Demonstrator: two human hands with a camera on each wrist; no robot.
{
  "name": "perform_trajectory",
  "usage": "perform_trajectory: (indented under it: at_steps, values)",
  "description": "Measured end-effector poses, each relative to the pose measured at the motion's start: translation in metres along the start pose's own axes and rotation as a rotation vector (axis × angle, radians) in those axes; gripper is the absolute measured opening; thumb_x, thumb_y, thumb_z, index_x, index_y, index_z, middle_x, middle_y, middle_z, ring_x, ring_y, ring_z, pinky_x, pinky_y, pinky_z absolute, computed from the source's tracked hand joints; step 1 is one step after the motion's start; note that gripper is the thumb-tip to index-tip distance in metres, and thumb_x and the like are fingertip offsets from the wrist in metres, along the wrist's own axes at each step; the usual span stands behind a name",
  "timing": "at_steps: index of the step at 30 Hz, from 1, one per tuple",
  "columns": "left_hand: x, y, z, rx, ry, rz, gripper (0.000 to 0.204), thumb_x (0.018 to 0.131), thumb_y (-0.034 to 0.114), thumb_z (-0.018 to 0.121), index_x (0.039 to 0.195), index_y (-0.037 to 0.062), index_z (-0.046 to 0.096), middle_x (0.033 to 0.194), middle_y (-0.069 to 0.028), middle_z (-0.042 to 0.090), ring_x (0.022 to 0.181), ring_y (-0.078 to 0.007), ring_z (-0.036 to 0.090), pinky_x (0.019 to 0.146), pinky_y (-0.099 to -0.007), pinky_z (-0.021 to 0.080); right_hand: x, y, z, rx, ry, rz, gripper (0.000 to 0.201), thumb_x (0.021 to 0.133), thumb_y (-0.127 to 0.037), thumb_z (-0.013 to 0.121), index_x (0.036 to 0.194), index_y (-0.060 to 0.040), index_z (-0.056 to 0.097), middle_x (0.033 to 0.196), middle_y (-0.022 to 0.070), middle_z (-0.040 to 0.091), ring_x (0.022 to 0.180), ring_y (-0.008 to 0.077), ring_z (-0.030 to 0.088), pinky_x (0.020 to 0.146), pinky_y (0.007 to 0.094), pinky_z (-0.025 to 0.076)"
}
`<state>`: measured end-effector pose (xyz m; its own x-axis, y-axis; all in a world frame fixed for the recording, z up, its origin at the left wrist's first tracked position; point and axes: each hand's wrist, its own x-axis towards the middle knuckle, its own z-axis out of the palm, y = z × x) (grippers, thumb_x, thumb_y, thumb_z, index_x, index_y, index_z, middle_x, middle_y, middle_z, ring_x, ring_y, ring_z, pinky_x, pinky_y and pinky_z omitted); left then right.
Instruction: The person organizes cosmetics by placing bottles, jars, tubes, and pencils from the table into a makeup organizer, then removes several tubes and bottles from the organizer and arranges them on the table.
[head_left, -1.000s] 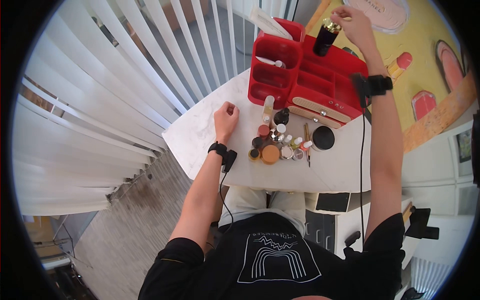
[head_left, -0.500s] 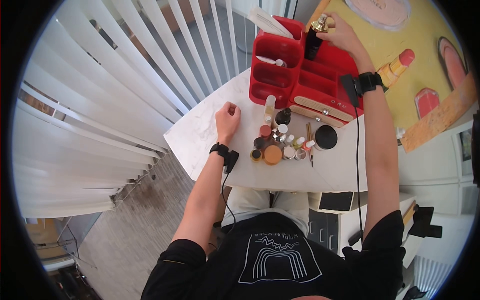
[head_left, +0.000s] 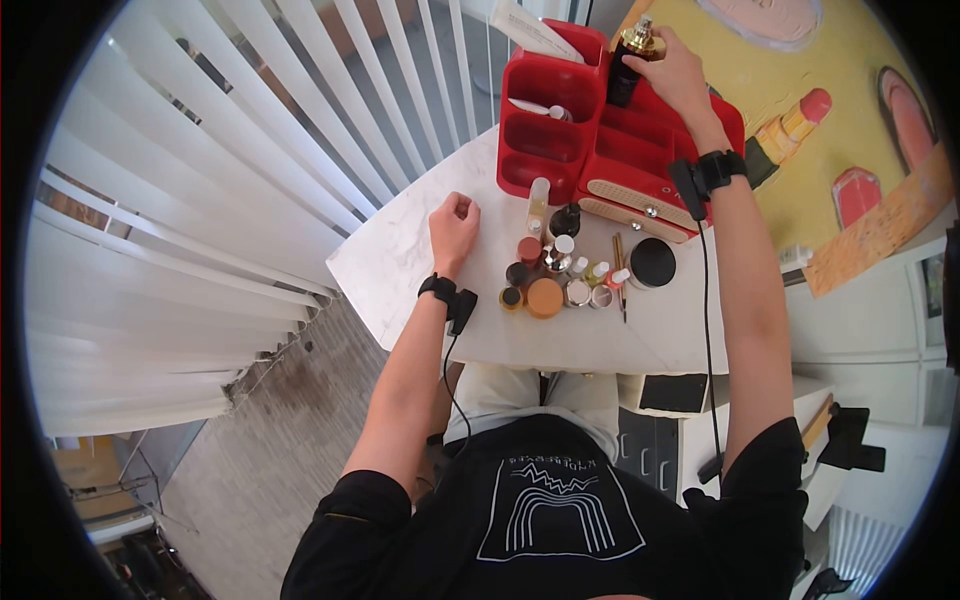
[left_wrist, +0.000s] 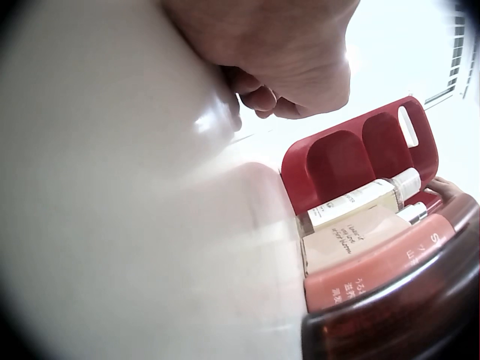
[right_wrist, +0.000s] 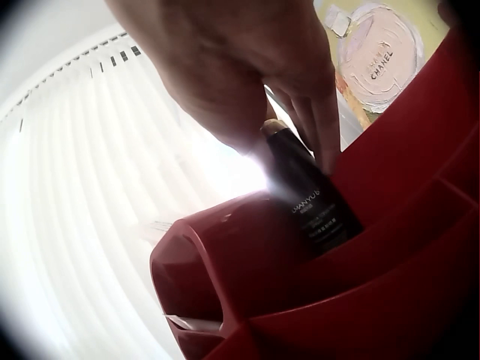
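Note:
My right hand holds a black bottle with a gold neck, thumb and fingers round its upper part. The bottle stands at the back of the red cosmetics organizer, beside its tall left section. In the right wrist view the lower end of the bottle is partly hidden behind a red wall. My left hand rests on the white table, fingers loosely curled, holding nothing. To its right are several small cosmetics bottles and jars.
A white tube and a smaller white tube stand in the organizer's left compartments. Two thin brushes lie by a black-lidded jar. A yellow painting leans behind, and white blinds hang left.
My right hand has moved the black bottle left and lowered it into the back of the organizer, against the left section. The left hand has stayed in place.

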<state>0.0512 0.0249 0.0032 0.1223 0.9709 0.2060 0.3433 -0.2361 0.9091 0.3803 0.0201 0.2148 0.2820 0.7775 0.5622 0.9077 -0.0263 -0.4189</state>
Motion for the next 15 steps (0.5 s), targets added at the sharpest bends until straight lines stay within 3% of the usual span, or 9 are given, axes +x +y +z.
perform_trajectory:
  at_steps: [3, 5, 7, 9, 10, 11, 12, 15]
  values:
    - [0.001, -0.002, 0.000, 0.007, 0.008, 0.017, 0.017, 0.080, 0.014, 0.061, 0.082, -0.0026, 0.061, 0.066, -0.0127, 0.063, 0.059, -0.0195, 0.060, 0.061, -0.0300, 0.048, -0.011, -0.005, 0.003, -0.013, 0.081, -0.018, 0.057, 0.076, -0.035, 0.075, 0.119, -0.0041, 0.054, 0.098, 0.0186, 0.067, 0.089, 0.0297, 0.066, 0.081, 0.0380, 0.051]
    - [0.001, -0.002, 0.000, 0.012, -0.001, 0.013, 0.016, 0.081, 0.014, 0.061, 0.082, -0.0026, 0.061, 0.065, -0.0095, 0.062, 0.059, -0.0150, 0.057, 0.061, -0.0279, 0.047, -0.033, -0.021, 0.001, 0.101, 0.392, 0.003, 0.043, 0.080, -0.032, 0.073, 0.109, -0.0039, 0.058, 0.088, 0.0147, 0.068, 0.079, 0.0258, 0.067, 0.073, 0.0357, 0.052]
    - [0.001, -0.003, 0.001, 0.014, -0.008, 0.003, 0.016, 0.082, 0.014, 0.061, 0.083, -0.0027, 0.060, 0.064, -0.0063, 0.060, 0.059, -0.0105, 0.054, 0.060, -0.0258, 0.046, -0.075, -0.060, -0.013, 0.257, 0.377, 0.043, 0.029, 0.083, -0.027, 0.070, 0.097, -0.0026, 0.061, 0.078, 0.0102, 0.067, 0.068, 0.0190, 0.065, 0.064, 0.0311, 0.051]
    - [0.002, -0.003, 0.001, 0.022, 0.020, 0.037, 0.017, 0.080, 0.014, 0.061, 0.082, -0.0028, 0.061, 0.066, -0.0125, 0.063, 0.058, -0.0183, 0.059, 0.062, -0.0293, 0.048, -0.113, -0.078, -0.016, 0.392, 0.078, 0.095, 0.022, 0.085, -0.022, 0.068, 0.089, -0.0014, 0.063, 0.073, 0.0078, 0.066, 0.062, 0.0144, 0.061, 0.060, 0.0279, 0.049]
    - [0.001, -0.003, 0.001, 0.024, 0.019, 0.030, 0.017, 0.080, 0.014, 0.061, 0.082, -0.0028, 0.061, 0.066, -0.0125, 0.063, 0.058, -0.0183, 0.059, 0.062, -0.0293, 0.048, -0.129, -0.083, -0.013, 0.415, -0.087, 0.140, 0.024, 0.084, -0.023, 0.069, 0.088, -0.0003, 0.062, 0.070, 0.0077, 0.065, 0.060, 0.0132, 0.059, 0.059, 0.0282, 0.048]
    - [0.002, -0.002, 0.002, 0.005, 0.016, 0.033, 0.017, 0.080, 0.014, 0.061, 0.082, -0.0028, 0.061, 0.065, -0.0123, 0.063, 0.058, -0.0180, 0.059, 0.062, -0.0292, 0.048, -0.139, -0.086, -0.012, 0.436, -0.262, 0.224, 0.028, 0.082, -0.025, 0.071, 0.091, 0.0005, 0.063, 0.077, 0.0095, 0.067, 0.068, 0.0150, 0.063, 0.064, 0.0286, 0.050]
    - [0.001, -0.002, 0.001, -0.012, 0.011, 0.039, 0.017, 0.080, 0.014, 0.061, 0.083, -0.0028, 0.062, 0.065, -0.0120, 0.063, 0.058, -0.0177, 0.059, 0.061, -0.0291, 0.048, -0.147, -0.083, -0.005, 0.439, -0.261, 0.230, 0.028, 0.082, -0.025, 0.071, 0.091, 0.0005, 0.063, 0.077, 0.0095, 0.067, 0.068, 0.0150, 0.063, 0.064, 0.0286, 0.050]
    - [0.001, -0.003, 0.000, 0.010, 0.005, 0.027, 0.016, 0.080, 0.014, 0.061, 0.083, -0.0028, 0.062, 0.065, -0.0117, 0.063, 0.058, -0.0173, 0.059, 0.061, -0.0289, 0.048, -0.161, -0.070, 0.013, 0.457, -0.504, 0.260, 0.040, 0.078, -0.029, 0.075, 0.102, 0.0010, 0.065, 0.096, 0.0123, 0.068, 0.088, 0.0195, 0.065, 0.080, 0.0304, 0.052]
